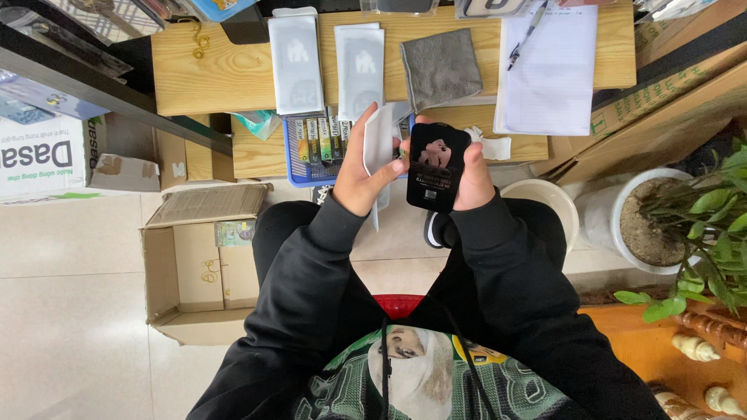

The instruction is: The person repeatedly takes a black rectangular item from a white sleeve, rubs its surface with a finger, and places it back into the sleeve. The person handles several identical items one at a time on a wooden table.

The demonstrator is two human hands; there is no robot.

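Note:
My right hand [471, 180] holds a black phone [436, 166], its glossy face toward me, just in front of the wooden desk [233, 74]. My left hand [360, 173] grips a thin white sheet or sleeve [378, 144] right beside the phone's left edge. Both arms are in black sleeves. On the desk behind the hands lie two white flat packets [296, 66] [359, 66] and a grey cloth [441, 68].
A blue basket [302, 177] with several small packs sits on a lower shelf. White paper with a pen [549, 70] lies at the desk's right. An open cardboard box [198, 268] stands on the floor at left. A potted plant [661, 222] and cartons are at right.

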